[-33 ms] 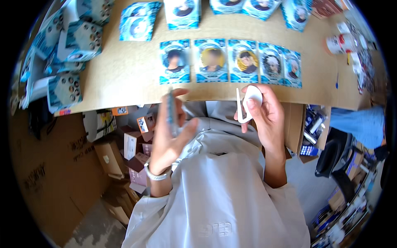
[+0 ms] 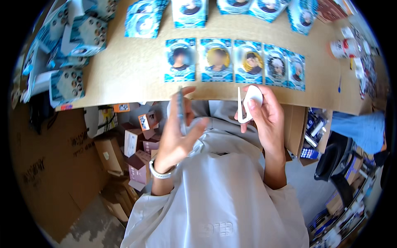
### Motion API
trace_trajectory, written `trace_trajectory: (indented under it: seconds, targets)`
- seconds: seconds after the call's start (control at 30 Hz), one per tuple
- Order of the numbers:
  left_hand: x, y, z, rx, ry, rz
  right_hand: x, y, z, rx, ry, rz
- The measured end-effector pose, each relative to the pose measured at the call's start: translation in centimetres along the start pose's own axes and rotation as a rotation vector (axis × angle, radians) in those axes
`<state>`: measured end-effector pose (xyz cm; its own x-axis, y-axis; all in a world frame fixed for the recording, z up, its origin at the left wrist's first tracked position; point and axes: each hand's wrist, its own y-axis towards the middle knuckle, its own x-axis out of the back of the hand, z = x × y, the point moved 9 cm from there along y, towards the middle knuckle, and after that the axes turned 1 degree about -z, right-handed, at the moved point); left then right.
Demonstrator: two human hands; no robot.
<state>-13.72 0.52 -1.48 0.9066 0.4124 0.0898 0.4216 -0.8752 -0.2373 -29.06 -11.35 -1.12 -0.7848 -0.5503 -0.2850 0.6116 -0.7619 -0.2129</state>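
My left hand [image 2: 171, 140] is closed on a thin flat blue-grey packet [image 2: 180, 108], seen edge-on and blurred, with the thumb sticking out to the right. Off to the right, my right hand [image 2: 269, 120] pinches a white plastic piece [image 2: 253, 96] with a rounded, paddle-like end and a long thin prong, bent like an open clip. Both hands are just off the table's near edge, apart from each other. Beyond them lies a row of blue picture packets, among them a packet with a dark-haired portrait [image 2: 180, 62] and a packet with a yellow circle [image 2: 216, 62].
Stacks of similar blue packets [image 2: 142, 25] lie farther back on the wooden table [image 2: 120, 70]. Open blue boxes [image 2: 66, 87] stand at the left. A white and red cup [image 2: 343, 48] is at the right. Cardboard boxes [image 2: 109, 157] crowd the floor at lower left, near a black chair [image 2: 335, 153].
My left hand has shifted slightly right with the packet in it. The table and its packets also sit a little farther right in view. My right hand keeps its grip and place.
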Motion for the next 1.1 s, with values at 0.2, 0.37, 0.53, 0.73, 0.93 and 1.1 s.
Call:
trace_trajectory:
  seconds: [0.2,0.37,0.53,0.73,0.93,1.1]
  targets:
    - [-1.3,0.3,-1.1,-0.062,0.172,0.097,-1.4,-1.0,0.4,-0.028,-0.057,0.023]
    - [-1.4,0.3,-1.4,0.003,0.163,0.027,-3.0,-2.3,2.9,0.099,-0.270,0.104]
    - [-1.0,0.2,-2.7,-0.204,0.282,-0.117,-3.7,-2.9,3.9,0.251,-0.436,0.126]
    - [-0.6,0.0,-3.0,-0.194,0.334,-0.164,-4.2,-2.9,4.2,0.302,-0.491,0.103]
    - [-0.6,-0.3,-3.7,-0.215,0.420,-0.192,-4.2,-3.1,4.6,0.325,-0.509,0.103]
    - [-0.5,-0.3,-3.8,-0.224,0.432,-0.189,-4.1,-3.3,4.9,0.346,-0.516,0.099]
